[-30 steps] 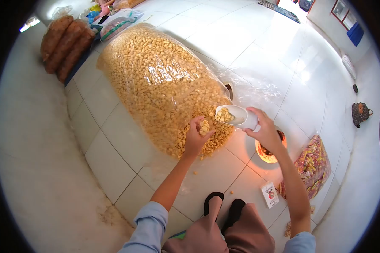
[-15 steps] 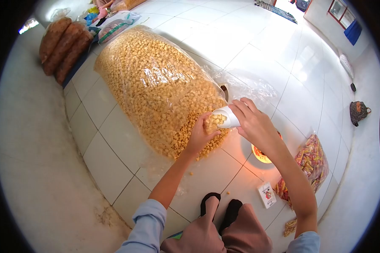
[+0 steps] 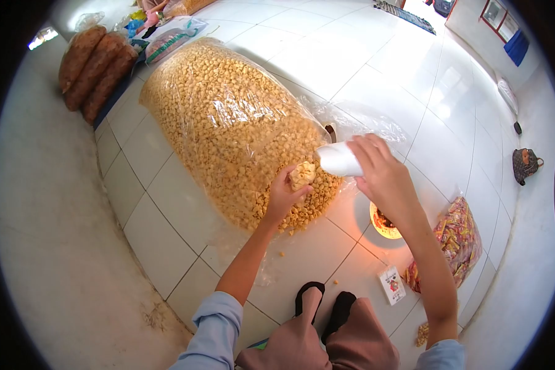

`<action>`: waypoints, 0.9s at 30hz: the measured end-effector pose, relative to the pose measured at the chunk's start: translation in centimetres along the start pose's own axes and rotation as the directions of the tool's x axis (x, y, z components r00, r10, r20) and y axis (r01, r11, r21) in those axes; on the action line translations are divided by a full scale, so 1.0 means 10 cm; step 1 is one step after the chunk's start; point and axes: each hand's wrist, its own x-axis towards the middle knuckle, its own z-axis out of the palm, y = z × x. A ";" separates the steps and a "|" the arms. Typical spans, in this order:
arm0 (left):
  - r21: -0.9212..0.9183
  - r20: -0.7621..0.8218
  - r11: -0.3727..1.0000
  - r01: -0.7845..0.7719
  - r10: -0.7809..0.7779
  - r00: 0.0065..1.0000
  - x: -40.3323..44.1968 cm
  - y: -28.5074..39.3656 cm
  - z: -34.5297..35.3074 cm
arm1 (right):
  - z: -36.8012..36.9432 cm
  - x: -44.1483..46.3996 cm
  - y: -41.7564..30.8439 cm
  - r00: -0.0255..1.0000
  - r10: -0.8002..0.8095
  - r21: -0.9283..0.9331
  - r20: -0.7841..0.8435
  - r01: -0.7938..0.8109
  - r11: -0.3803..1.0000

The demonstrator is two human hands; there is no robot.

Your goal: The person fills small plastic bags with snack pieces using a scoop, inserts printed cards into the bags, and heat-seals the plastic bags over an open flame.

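A small clear plastic bag filled with yellow puffed snack (image 3: 303, 176) is in my left hand (image 3: 280, 198), fingers and thumb wrapped round its sides. My right hand (image 3: 385, 179) grips a smooth white scoop (image 3: 340, 160), tilted, its cut end pointing left just above and right of the small bag. The scoop is apart from the bag, and its inside is mostly hidden. Both hands are over the near end of a huge clear sack of puffed snack (image 3: 228, 135), where loose pieces (image 3: 299, 213) show at the opening.
Under my right forearm glows an orange-lit round dish (image 3: 385, 228). Nearby are a small white printed pack (image 3: 391, 284) and a clear bag of colourful packets (image 3: 457, 240). Brown filled sacks (image 3: 95, 71) lean at the far left wall; a handbag (image 3: 526, 165) is at right.
The white scoop has drawn back from the mouth of the small bag, to the right, and turned. My left hand with the filled bag has shifted slightly left.
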 end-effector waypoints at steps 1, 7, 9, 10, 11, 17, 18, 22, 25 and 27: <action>-0.003 -0.037 1.000 0.006 -0.006 0.999 0.00 0.00 -0.02 | 0.02 -0.02 0.02 0.995 0.094 0.028 -0.023 -0.093 0.995; -0.106 -0.181 0.990 -0.092 0.071 0.981 -0.09 -0.12 -0.15 | 1.43 -0.58 -0.11 0.921 0.280 0.169 0.272 -0.332 0.928; -0.035 -0.180 0.995 -0.088 0.081 0.980 -0.11 -0.12 -0.19 | 1.82 -0.67 -0.29 0.896 0.290 0.220 0.337 -0.375 0.901; 0.029 -0.176 0.996 -0.082 0.086 0.981 -0.14 -0.15 -0.21 | 1.94 -0.68 -0.39 0.846 0.357 0.235 0.396 -0.470 0.851; 0.037 -0.173 0.997 -0.071 0.076 0.982 -0.16 -0.18 -0.23 | 2.05 -0.71 -0.47 0.786 0.417 0.242 0.457 -0.561 0.792; 0.097 -0.166 0.995 -0.027 0.043 0.985 -0.19 -0.30 -0.26 | 2.48 -0.77 -0.62 0.833 0.455 0.427 0.316 -0.553 0.716; 0.048 -0.169 0.999 -0.023 0.030 0.985 -0.19 -0.31 -0.24 | 2.43 -0.73 -0.61 0.848 0.435 0.470 0.302 -0.529 0.707; 0.002 -0.189 0.997 -0.075 0.074 0.979 -0.16 -0.30 -0.13 | 1.99 -0.42 -0.63 0.851 0.526 0.365 -0.003 -0.488 0.793; 0.066 -0.206 0.987 -0.149 0.160 0.965 -0.11 -0.25 -0.02 | 1.59 -0.25 -0.66 0.809 0.551 0.936 0.204 -0.326 0.132; 0.012 -0.190 0.993 -0.120 0.120 0.974 -0.11 -0.13 0.08 | 1.52 -0.21 -0.67 0.836 0.529 0.984 0.147 -0.180 0.010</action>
